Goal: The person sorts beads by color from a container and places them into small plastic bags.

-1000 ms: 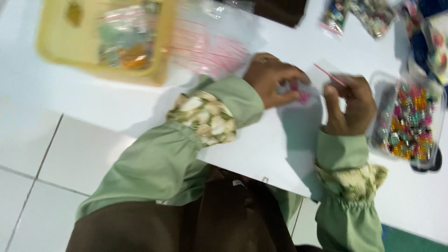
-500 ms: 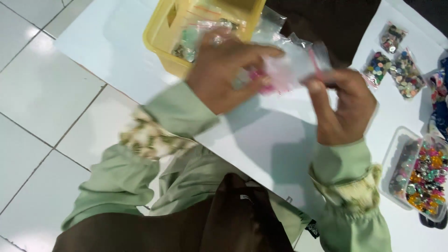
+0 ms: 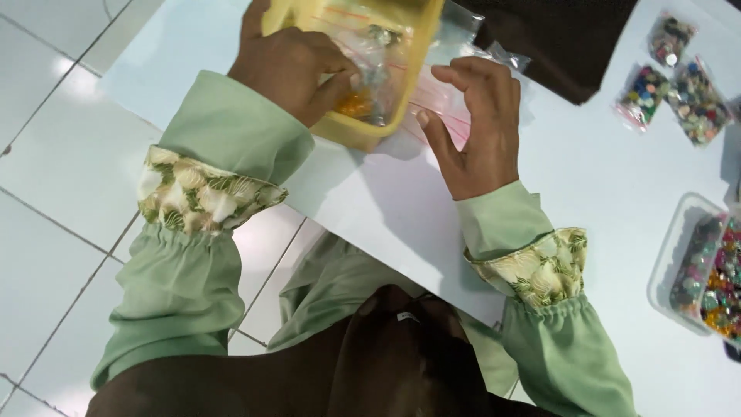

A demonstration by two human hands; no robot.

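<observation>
My left hand [image 3: 289, 66] reaches into a yellow plastic tray [image 3: 363, 133] at the table's far edge. Its thumb and fingers pinch a small clear plastic bag [image 3: 376, 66] holding little coloured pieces inside the tray. My right hand [image 3: 478, 127] is just right of the tray, fingers spread, with the fingertips resting on a pile of clear zip bags with red strips [image 3: 438, 104]. It holds nothing. Both arms wear green sleeves with patterned cuffs.
The white table [image 3: 602, 177] carries several small bags of coloured beads [image 3: 679, 85] at the far right and a clear box of beads [image 3: 706, 270] by the right edge. A dark cloth [image 3: 563, 38] lies beyond the right hand. White floor tiles show on the left.
Both hands held a small bag with pink pieces above the table. Now the left hand has gone into the yellow tray, and the right hand has let go and opened over the zip bags.
</observation>
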